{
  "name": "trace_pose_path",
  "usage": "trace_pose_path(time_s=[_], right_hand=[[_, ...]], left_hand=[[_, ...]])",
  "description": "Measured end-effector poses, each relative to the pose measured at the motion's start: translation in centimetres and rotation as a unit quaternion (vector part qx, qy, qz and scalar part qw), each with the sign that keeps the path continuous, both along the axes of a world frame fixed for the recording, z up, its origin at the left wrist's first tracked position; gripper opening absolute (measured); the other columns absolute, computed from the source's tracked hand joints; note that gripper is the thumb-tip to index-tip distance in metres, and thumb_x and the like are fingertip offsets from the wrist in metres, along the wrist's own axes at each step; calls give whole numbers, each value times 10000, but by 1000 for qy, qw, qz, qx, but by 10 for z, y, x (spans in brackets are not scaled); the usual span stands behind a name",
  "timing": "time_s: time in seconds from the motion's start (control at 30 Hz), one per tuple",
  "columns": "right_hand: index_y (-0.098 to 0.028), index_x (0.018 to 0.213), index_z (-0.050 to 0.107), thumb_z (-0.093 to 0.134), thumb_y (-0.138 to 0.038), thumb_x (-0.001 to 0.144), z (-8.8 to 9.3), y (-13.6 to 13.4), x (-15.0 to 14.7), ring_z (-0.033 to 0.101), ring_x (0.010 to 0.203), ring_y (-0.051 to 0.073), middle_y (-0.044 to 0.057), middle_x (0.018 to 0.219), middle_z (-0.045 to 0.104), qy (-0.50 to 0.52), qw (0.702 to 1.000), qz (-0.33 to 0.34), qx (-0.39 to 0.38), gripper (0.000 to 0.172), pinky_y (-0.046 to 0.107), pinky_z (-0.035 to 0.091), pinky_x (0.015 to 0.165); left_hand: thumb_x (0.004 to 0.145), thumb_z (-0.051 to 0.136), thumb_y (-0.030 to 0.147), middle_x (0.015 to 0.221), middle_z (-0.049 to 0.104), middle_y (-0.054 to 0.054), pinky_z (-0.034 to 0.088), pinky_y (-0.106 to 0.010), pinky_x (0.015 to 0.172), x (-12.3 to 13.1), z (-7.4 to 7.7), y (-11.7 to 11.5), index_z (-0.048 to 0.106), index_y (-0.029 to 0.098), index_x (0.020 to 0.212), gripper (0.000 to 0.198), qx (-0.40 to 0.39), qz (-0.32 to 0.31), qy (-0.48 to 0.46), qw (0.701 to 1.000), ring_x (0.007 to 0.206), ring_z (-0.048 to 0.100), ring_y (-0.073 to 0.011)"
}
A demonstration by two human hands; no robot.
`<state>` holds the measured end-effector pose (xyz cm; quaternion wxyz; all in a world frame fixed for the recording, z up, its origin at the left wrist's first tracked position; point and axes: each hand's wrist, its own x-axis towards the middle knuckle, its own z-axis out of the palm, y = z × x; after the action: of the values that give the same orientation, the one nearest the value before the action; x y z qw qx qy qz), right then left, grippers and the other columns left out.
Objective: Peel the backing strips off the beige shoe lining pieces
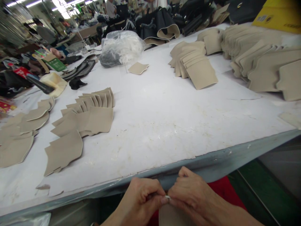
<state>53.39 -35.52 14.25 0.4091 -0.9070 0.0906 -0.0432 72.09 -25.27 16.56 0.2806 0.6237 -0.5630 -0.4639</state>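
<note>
Just below the table's front edge, my left hand (147, 196) and my right hand (191, 191) meet, fingertips nearly touching. Both are closed in a pinch on the upper edge of one beige leather-like piece (172, 216). A small pale bit of that edge shows between the thumbs. The piece hangs down toward my lap, and its lower part is cut off by the frame. On the white-covered table (150, 125) ahead lie similar flat beige pieces (100, 119), fanned out in overlapping rows to the left.
More beige pieces (199, 70) lie fanned at the back right, beside a larger stack (263, 66). A single piece (138, 68) sits near a clear plastic bag (122, 47). A black-handled brush (39, 83) is at left. Dark bags (152, 25) and a yellow box (279, 15) stand behind.
</note>
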Motion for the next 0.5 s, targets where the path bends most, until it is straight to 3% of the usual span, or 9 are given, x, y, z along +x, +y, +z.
trace_pose_path(time_s=[0.2, 0.4, 0.5], right_hand=[[-199, 790, 479, 318, -180, 1043, -10, -6, -39, 513, 715, 143, -23, 770, 572, 50, 998, -25, 9, 300, 348, 297, 787], [-200, 834, 480, 295, -86, 1011, -10, -7, -51, 449, 637, 156, -21, 719, 529, -76, 992, -28, -102, 280, 356, 249, 738], [-199, 807, 485, 288, -100, 1020, -5, -6, -41, 473, 622, 150, -21, 704, 542, -92, 988, -21, -122, 306, 355, 263, 734]], left_hand=[[952, 524, 235, 644, 624, -8, 373, -187, 562, 4, -3, 6, 629, 156, 756, 236, -154, -44, -69, 985, 602, 571, -101], [979, 482, 430, 738, 685, -42, 420, -205, 586, 1, 8, -6, 669, 152, 965, 335, -154, -91, -116, 977, 660, 618, -134], [1031, 333, 400, 670, 679, -34, 395, -228, 559, -7, 5, -11, 675, 160, 909, 435, -179, -133, -158, 962, 611, 595, -136]])
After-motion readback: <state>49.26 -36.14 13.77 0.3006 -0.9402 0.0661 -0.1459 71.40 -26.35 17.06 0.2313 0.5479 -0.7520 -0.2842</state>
